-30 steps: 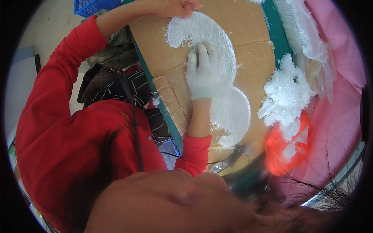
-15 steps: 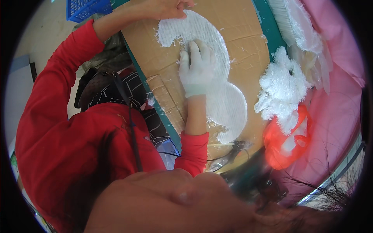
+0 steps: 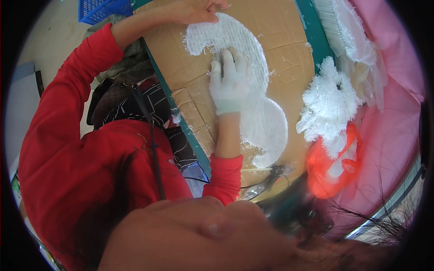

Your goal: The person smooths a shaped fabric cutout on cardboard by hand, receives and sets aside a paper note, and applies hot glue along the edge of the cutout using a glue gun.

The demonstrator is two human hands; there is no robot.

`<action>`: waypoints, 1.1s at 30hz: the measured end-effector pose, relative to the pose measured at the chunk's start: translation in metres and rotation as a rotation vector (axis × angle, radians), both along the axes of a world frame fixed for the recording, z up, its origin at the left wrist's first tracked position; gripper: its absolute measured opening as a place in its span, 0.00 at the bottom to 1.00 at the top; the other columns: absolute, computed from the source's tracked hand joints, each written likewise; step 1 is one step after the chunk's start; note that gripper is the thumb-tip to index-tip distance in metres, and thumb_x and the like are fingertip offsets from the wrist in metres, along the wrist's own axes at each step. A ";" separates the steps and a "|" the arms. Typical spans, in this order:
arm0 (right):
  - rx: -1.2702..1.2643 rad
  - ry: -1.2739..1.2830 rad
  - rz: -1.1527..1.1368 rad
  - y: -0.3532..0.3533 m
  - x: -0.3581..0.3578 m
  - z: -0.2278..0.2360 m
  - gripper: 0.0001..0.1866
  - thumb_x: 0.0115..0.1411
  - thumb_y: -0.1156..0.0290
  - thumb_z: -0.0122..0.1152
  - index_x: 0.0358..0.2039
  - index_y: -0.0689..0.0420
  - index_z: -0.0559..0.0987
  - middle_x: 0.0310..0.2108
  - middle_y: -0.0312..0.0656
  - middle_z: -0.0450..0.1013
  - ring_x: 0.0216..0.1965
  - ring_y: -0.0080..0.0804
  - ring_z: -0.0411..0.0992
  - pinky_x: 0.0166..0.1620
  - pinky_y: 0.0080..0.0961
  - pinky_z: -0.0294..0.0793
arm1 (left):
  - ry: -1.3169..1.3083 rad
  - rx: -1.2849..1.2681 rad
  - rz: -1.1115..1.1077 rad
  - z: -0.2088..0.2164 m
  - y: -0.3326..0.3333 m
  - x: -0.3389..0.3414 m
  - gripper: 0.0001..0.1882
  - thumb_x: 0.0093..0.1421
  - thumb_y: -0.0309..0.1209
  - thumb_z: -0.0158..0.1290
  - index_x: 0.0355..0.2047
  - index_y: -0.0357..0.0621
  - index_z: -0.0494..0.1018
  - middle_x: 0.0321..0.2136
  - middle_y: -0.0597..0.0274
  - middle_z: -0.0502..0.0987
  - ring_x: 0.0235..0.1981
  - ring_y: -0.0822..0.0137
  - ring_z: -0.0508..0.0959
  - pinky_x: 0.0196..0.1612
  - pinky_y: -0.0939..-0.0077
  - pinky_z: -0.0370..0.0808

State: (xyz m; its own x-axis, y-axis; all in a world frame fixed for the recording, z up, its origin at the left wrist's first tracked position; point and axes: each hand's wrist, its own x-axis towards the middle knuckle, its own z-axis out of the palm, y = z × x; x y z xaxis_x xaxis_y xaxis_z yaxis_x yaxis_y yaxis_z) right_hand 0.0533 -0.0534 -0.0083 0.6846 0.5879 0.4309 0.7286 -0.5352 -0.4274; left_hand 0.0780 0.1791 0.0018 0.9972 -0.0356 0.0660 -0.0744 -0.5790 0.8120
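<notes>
A white, ribbed fabric piece [image 3: 266, 122] with two rounded lobes and frayed edges lies flat on a brown cardboard sheet [image 3: 289, 67]. My right hand [image 3: 230, 83], in a white glove, rests on the middle of the piece with its fingers spread. At the piece's far end, my bare left hand [image 3: 196, 10] has its fingers curled together at the edge. What those fingers pinch, if anything, is too small to make out, and part of that hand is cut off by the top of the picture.
White fluffy scraps [image 3: 330, 101] and an orange-red plastic bag [image 3: 327, 171] lie right of the cardboard. Beyond them are a stack of white fabric [image 3: 346, 31] and pink cloth [image 3: 389, 135]. The green table edge [image 3: 312, 27] shows. A blue basket [image 3: 99, 10] stands far left.
</notes>
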 end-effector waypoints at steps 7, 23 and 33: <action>0.006 0.004 0.004 0.000 0.000 -0.002 0.15 0.51 0.67 0.58 0.40 0.57 0.75 0.45 0.42 0.70 0.48 0.45 0.66 0.50 0.42 0.64 | 0.031 0.005 -0.027 0.001 0.002 0.000 0.25 0.48 0.27 0.55 0.48 0.34 0.70 0.23 0.53 0.74 0.25 0.64 0.73 0.28 0.69 0.69; -0.042 0.017 -0.008 0.002 -0.002 0.004 0.16 0.51 0.66 0.59 0.40 0.57 0.74 0.45 0.43 0.69 0.48 0.46 0.65 0.50 0.42 0.64 | 0.032 0.047 -0.021 -0.004 0.005 0.002 0.24 0.48 0.28 0.56 0.48 0.35 0.70 0.24 0.52 0.74 0.26 0.63 0.73 0.30 0.68 0.70; -0.088 0.014 -0.044 0.001 -0.003 0.005 0.16 0.52 0.64 0.58 0.41 0.57 0.74 0.46 0.43 0.69 0.49 0.46 0.65 0.52 0.44 0.62 | 0.037 0.017 -0.042 -0.005 0.007 0.002 0.24 0.49 0.28 0.55 0.48 0.35 0.70 0.26 0.52 0.75 0.27 0.63 0.74 0.31 0.69 0.71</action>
